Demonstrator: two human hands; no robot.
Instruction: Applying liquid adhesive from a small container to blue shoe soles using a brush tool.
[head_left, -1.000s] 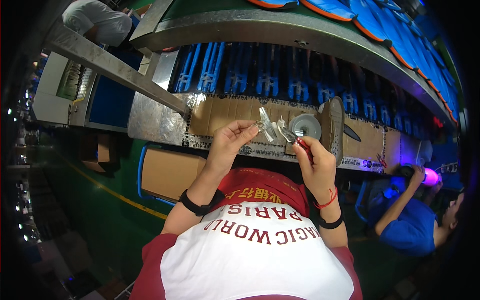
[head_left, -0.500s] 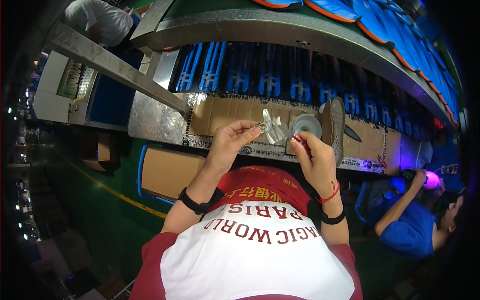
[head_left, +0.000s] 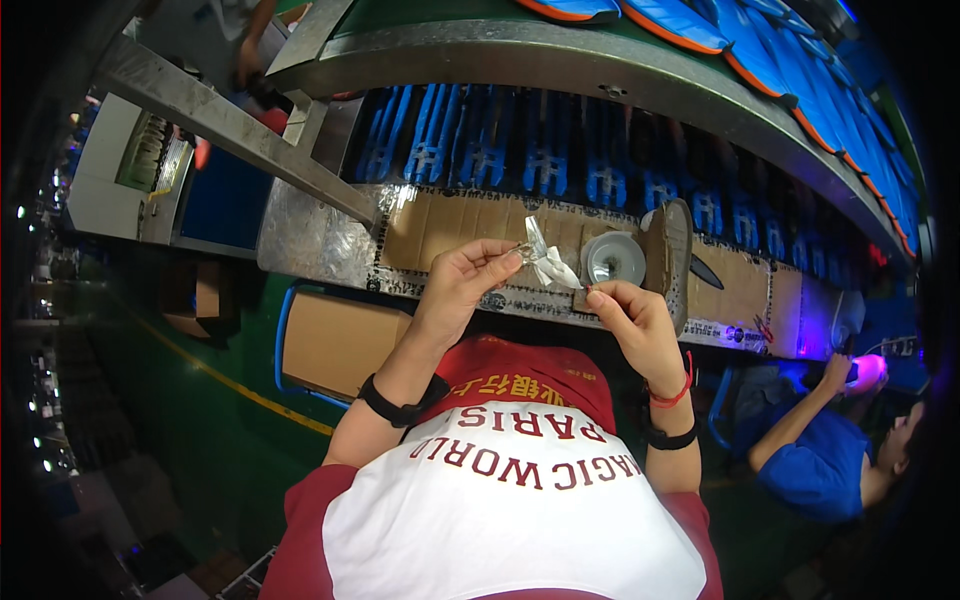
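My left hand [head_left: 468, 280] is closed in a pinch at the front edge of the cardboard-covered bench. Between its thumb and forefinger is a small, thin, wire-like piece [head_left: 522, 254]. Shiny white strips [head_left: 552, 266] extend from this piece toward the right; how they are joined is too small to tell. My right hand [head_left: 637, 325] is closed too, thumb against forefinger, at the right end of the strips. What its fingertips hold is too small to make out. Just beyond the right hand stands a round white bowl [head_left: 597, 243], with something dark inside.
An upright oval-ended piece [head_left: 677, 250] stands right of the bowl, beside a dark blade-shaped item [head_left: 706, 272]. Blue slotted fixtures [head_left: 545, 172] line the bench's back under a metal beam [head_left: 480, 55]. A co-worker in blue [head_left: 815, 460] sits at right; another person is at upper left.
My right hand has lowered slightly and turned, its fingertips drawing together. The white strips have shifted and spread. The co-worker's pink-lit object has moved, and the person at upper left has changed posture.
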